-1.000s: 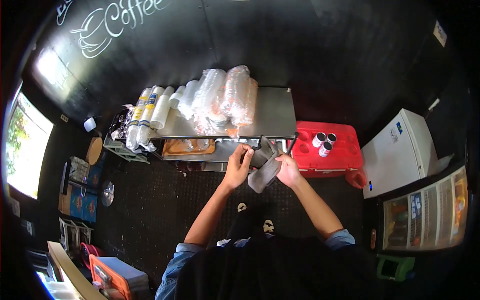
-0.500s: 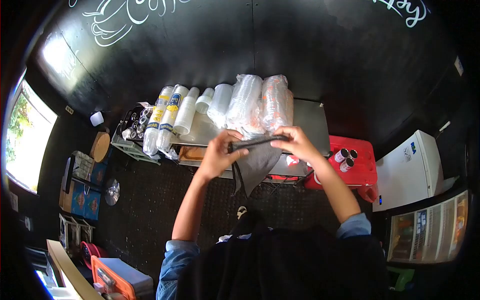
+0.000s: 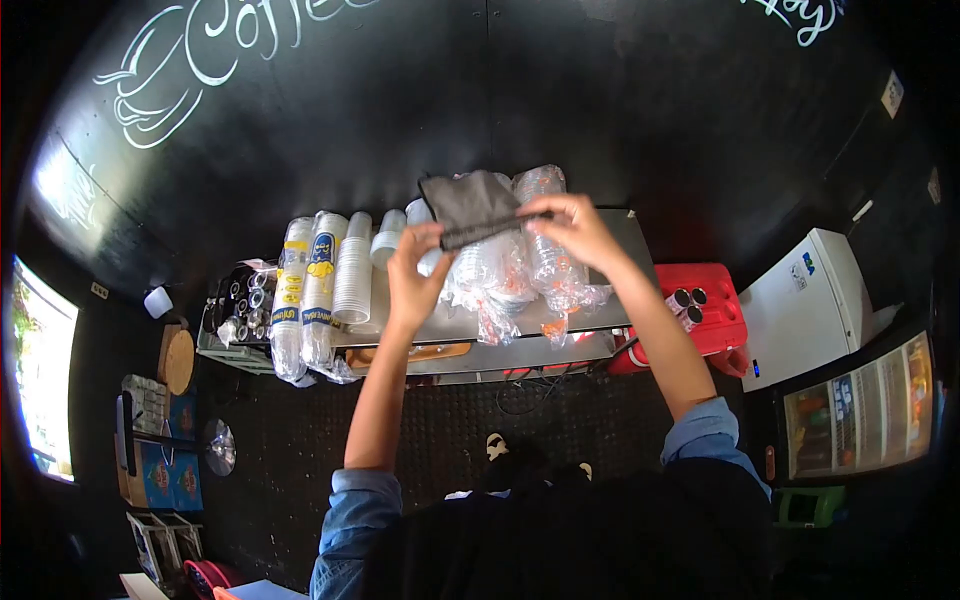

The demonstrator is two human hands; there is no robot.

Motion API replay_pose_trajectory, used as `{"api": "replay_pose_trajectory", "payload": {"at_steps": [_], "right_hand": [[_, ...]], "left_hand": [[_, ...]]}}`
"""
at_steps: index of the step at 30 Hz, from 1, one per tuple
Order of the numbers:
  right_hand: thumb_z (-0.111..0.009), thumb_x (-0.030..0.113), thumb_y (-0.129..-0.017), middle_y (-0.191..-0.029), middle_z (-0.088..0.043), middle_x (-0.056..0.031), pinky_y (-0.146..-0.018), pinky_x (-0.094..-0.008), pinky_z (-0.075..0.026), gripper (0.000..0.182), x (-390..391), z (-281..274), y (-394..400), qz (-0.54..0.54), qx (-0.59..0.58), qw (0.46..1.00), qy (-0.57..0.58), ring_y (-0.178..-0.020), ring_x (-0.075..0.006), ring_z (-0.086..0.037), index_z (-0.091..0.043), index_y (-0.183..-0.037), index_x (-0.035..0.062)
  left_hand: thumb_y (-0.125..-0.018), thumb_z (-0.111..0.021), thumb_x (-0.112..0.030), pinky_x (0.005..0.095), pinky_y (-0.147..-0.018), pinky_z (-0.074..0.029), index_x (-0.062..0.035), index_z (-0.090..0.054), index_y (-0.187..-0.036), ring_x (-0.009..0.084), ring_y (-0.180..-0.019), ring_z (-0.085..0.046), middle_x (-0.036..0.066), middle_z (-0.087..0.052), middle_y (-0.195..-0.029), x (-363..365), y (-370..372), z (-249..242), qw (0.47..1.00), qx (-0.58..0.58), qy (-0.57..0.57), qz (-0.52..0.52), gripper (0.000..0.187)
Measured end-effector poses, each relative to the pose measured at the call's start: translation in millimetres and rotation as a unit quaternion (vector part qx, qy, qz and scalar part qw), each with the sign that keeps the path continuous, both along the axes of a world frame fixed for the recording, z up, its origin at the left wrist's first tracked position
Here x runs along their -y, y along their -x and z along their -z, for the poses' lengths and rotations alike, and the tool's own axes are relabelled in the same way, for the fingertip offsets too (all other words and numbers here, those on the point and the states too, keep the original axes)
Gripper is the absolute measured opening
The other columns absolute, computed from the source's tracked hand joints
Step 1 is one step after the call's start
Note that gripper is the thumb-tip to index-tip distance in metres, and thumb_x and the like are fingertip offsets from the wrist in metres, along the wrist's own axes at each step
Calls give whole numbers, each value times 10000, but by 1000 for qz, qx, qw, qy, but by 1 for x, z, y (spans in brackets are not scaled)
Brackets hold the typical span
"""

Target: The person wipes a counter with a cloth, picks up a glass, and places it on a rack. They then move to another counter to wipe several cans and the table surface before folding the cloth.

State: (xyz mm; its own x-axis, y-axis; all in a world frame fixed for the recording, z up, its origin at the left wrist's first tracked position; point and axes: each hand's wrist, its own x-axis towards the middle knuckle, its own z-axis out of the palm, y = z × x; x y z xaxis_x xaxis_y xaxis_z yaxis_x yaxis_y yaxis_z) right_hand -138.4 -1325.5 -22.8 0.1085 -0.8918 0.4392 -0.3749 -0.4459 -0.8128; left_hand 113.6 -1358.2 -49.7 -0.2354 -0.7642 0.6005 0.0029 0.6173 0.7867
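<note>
The grey cloth [image 3: 470, 207] between the left hand [image 3: 415, 268] and right hand [image 3: 570, 225] hides the tops of the bagged cup stacks [image 3: 500, 270] behind it; labels on the cans [image 3: 685, 300] right of the right hand are too small to read; the wall lettering [image 3: 250, 30] above is cut off
</note>
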Motion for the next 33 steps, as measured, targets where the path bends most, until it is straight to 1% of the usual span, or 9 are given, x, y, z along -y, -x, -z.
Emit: {"api": "replay_pose_trajectory", "payload": {"at_steps": [7,10,13,15,17,18,23,30,33], "right_hand": [[-676,78,-806,-886,-657,-31,-678,-244,-460,200,13,96,-2,-19,74,967,-243,-771,-90,-572,-661,-991,5],[-687,91,-801,-858,-650,-23,-663,-241,-455,219,40,93,-4,38,67,987,-144,-737,-84,-561,-658,-1001,8],[-682,89,-786,-910,-653,-76,-697,-264,-467,263,85,81,-11,83,63,993,-63,-771,-140,-586,-621,-1028,4],[-670,84,-782,-957,-644,-103,-730,-290,-474,286,92,78,-23,120,45,992,-11,-825,-185,-605,-598,-1047,5],[-629,76,-773,-1071,-581,-144,-815,-362,-461,338,91,77,-33,233,-207,940,135,-988,-301,-569,-540,-1094,20],[-605,100,-776,-1122,-523,-149,-886,-433,-408,372,88,86,-38,184,-182,964,67,-1068,-348,-510,-500,-1128,41],[-588,163,-814,-1127,-503,-105,-947,-480,-322,350,60,127,-53,122,-330,935,45,-1116,-275,-470,-500,-1136,55],[-610,150,-816,-1169,-497,-128,-958,-463,-338,338,30,105,-37,98,-209,972,51,-1126,-311,-474,-525,-1121,30],[-638,98,-784,-1012,-558,-143,-790,-400,-459,163,-14,94,-11,126,-121,980,96,-933,-333,-565,-565,-894,3]], "left_hand": [[-743,-693,18,270,-745,-483,-20,-524,-1036,185,-807,-677,84,-662,-724,14,-12,83,993,96,-64,-4,341],[-761,-688,4,290,-724,-492,-16,-507,-1068,187,-669,-651,76,-646,-656,36,-8,73,993,65,-97,19,357],[-771,-676,-19,340,-776,-488,3,-481,-1120,222,-737,-630,139,-654,-826,69,4,56,983,78,-165,-15,400],[-796,-643,-48,400,-851,-457,24,-452,-1173,310,-924,-590,222,-575,-1074,94,15,74,978,119,-4,-173,429],[-807,-627,-61,420,-891,-429,26,-447,-1186,350,-1017,-536,237,-521,-1152,96,17,92,976,159,41,-139,429],[-817,-610,-75,440,-930,-402,28,-441,-1199,391,-1111,-482,252,-467,-1229,92,19,96,971,198,86,-106,430],[-877,-546,-245,482,-1020,-313,19,-364,-1334,385,-1251,-383,228,-346,-1392,58,27,115,936,350,15,18,559],[-867,-561,-219,481,-1047,-270,25,-382,-1317,372,-1284,-339,227,-353,-1386,26,48,84,918,389,54,-48,543],[-828,-599,-115,448,-964,-369,31,-486,-1202,381,-1150,-463,220,-475,-1255,-13,83,49,957,285,50,3,416]]}}
